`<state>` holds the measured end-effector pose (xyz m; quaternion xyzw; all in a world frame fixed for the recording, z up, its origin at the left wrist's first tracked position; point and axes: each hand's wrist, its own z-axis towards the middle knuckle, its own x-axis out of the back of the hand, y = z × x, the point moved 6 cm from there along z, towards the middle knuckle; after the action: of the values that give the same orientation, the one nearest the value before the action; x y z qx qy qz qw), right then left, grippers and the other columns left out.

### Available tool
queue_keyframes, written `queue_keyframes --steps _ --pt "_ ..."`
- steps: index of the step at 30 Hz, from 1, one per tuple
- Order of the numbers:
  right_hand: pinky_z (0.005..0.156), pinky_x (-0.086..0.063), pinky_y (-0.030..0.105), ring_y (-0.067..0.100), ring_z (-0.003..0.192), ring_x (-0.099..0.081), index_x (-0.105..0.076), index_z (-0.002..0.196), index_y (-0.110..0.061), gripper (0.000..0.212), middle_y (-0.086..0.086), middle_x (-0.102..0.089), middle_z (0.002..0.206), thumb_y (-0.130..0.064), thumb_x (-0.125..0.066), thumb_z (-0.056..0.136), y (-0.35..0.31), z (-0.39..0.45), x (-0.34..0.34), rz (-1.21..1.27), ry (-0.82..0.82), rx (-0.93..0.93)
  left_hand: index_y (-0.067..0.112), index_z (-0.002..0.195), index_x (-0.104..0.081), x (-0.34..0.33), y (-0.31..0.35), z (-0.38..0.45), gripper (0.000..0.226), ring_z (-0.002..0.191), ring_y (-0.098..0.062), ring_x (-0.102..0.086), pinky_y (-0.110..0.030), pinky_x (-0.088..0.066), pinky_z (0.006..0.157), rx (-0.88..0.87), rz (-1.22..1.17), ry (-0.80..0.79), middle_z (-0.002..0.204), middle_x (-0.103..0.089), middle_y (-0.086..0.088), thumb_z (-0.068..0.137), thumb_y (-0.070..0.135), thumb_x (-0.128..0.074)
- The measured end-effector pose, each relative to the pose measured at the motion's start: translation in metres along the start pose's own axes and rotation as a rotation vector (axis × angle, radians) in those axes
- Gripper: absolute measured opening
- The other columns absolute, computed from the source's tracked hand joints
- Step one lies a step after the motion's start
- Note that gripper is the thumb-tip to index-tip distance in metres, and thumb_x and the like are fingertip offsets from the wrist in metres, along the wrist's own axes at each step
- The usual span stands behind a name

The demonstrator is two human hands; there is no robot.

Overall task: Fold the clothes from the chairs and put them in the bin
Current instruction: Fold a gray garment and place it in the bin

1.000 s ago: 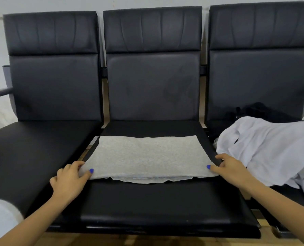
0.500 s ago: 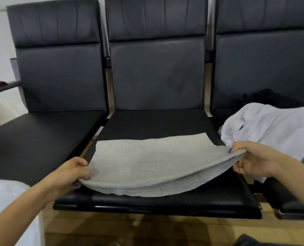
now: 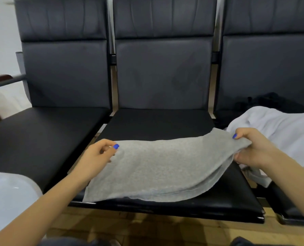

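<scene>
Showing at the lower left edge, a pale rounded object point(image 3: 9, 194) sits nearest the camera; I cannot tell what it is. Beyond it, two bare forearms reach forward over the wooden floor point(image 3: 147, 228) to the middle chair seat point(image 3: 236, 197). A folded grey cloth point(image 3: 158, 167) hangs between the hands, its near edge sagging down to the front of that seat. The left hand point(image 3: 96, 157) pinches the cloth's left corner, thumb on top and fingers curled beneath. The right hand point(image 3: 252, 150) grips the right corner with its fingers closed around bunched fabric, lifting that side higher than the left. Just beside the right hand, on the right chair point(image 3: 268, 68), lies a heap of white clothing point(image 3: 278, 132), and a dark garment point(image 3: 271, 102) sits behind it against the backrest. The left chair point(image 3: 64, 71) shows bare black upholstery on seat and back. Behind the three joined chairs stands a pale wall point(image 3: 0, 32).
</scene>
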<state>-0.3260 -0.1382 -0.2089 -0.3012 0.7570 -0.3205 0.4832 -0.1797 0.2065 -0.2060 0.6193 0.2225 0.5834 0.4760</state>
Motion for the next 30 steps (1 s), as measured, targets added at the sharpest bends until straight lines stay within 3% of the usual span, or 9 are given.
queue_keyframes --steps 7,11,12,14,16,19,23,26,30 --pt "0.051 -0.041 0.018 0.015 0.046 -0.046 -0.036 0.052 -0.012 0.026 0.000 -0.042 0.051 -0.006 -0.058 0.041 -0.010 0.027 -0.095 -0.040 -0.199 0.064 0.002 0.104 -0.069 -0.054 0.008 -0.004 0.029 0.082 -0.025 -0.066 -0.036 -0.055 0.083 0.292 -0.701 -0.182 0.088 -0.064 -0.010 0.093 0.026 -0.057" --pt "0.054 -0.041 0.024 0.018 0.054 -0.044 -0.009 0.116 -0.016 0.096 0.005 -0.040 0.068 -0.003 -0.061 0.036 0.014 0.044 -0.161 -0.140 -0.405 -0.054 0.000 0.111 -0.066 -0.067 0.004 -0.003 0.049 0.100 -0.031 -0.066 -0.040 -0.051 0.090 0.423 -0.887 -0.186 0.102 -0.068 -0.017 0.096 0.043 -0.046" --pt "0.055 -0.041 0.025 0.018 0.057 -0.042 -0.001 0.129 0.003 0.102 0.005 -0.039 0.069 -0.004 -0.056 0.043 0.024 0.048 -0.177 -0.218 -0.443 -0.078 0.000 0.115 -0.064 -0.068 0.006 -0.003 0.055 0.105 -0.031 -0.064 -0.040 -0.050 0.092 0.441 -0.925 -0.203 0.109 -0.068 -0.018 0.097 0.047 -0.043" --pt "0.060 -0.043 0.026 0.019 0.061 -0.041 -0.022 0.137 0.015 0.093 0.006 -0.039 0.069 -0.006 -0.050 0.050 0.050 0.053 -0.204 -0.355 -0.497 -0.136 0.003 0.119 -0.062 -0.070 0.006 -0.001 0.060 0.102 -0.029 -0.061 -0.037 -0.046 0.091 0.432 -0.994 -0.212 0.110 -0.067 -0.016 0.097 0.053 -0.036" --pt "0.063 -0.044 0.026 0.019 0.066 -0.044 -0.052 0.102 0.003 0.047 0.007 -0.040 0.073 -0.007 -0.049 0.056 0.080 0.050 -0.229 -0.436 -0.610 -0.227 0.007 0.104 -0.064 -0.064 0.002 0.000 0.053 0.083 -0.024 -0.066 -0.035 -0.051 0.077 0.421 -1.052 -0.143 0.088 -0.073 -0.010 0.098 0.051 -0.034" --pt "0.066 -0.042 0.026 0.019 0.068 -0.046 -0.045 0.070 -0.009 0.002 0.010 -0.040 0.075 -0.006 -0.045 0.070 0.126 0.059 -0.240 -0.563 -0.629 -0.284 0.003 0.097 -0.070 -0.056 -0.008 -0.003 0.061 0.074 -0.026 -0.072 -0.035 -0.057 0.059 0.495 -1.175 -0.142 0.085 -0.073 -0.015 0.094 0.055 -0.040" --pt "0.070 -0.046 0.027 0.023 0.079 -0.048 -0.055 0.093 0.007 0.035 0.013 -0.044 0.084 -0.008 -0.046 0.063 0.161 0.062 -0.236 -0.646 -0.587 -0.333 0.001 0.050 -0.069 -0.046 -0.028 0.002 0.067 0.049 -0.025 -0.067 -0.029 -0.052 0.040 0.528 -1.131 -0.125 0.056 -0.064 -0.017 0.090 0.050 -0.045" --pt "0.057 -0.050 0.023 0.018 0.063 -0.048 -0.039 0.131 0.015 0.062 0.010 -0.045 0.074 -0.003 -0.046 0.073 0.162 0.064 -0.237 -0.629 -0.569 -0.287 0.004 0.045 -0.066 -0.041 -0.027 0.006 0.058 0.042 -0.022 -0.063 -0.025 -0.050 0.038 0.541 -1.103 -0.157 0.048 -0.060 -0.013 0.091 0.033 -0.045" --pt "0.072 -0.053 0.032 0.018 0.067 -0.058 -0.050 0.126 -0.017 0.045 0.011 -0.056 0.090 0.003 -0.047 0.087 0.150 0.049 -0.242 -0.682 -0.631 -0.207 0.012 0.121 -0.063 -0.024 -0.052 0.026 0.034 0.089 -0.020 -0.067 -0.030 -0.054 0.077 0.568 -1.124 0.022 0.097 -0.068 -0.011 0.102 0.019 -0.037"
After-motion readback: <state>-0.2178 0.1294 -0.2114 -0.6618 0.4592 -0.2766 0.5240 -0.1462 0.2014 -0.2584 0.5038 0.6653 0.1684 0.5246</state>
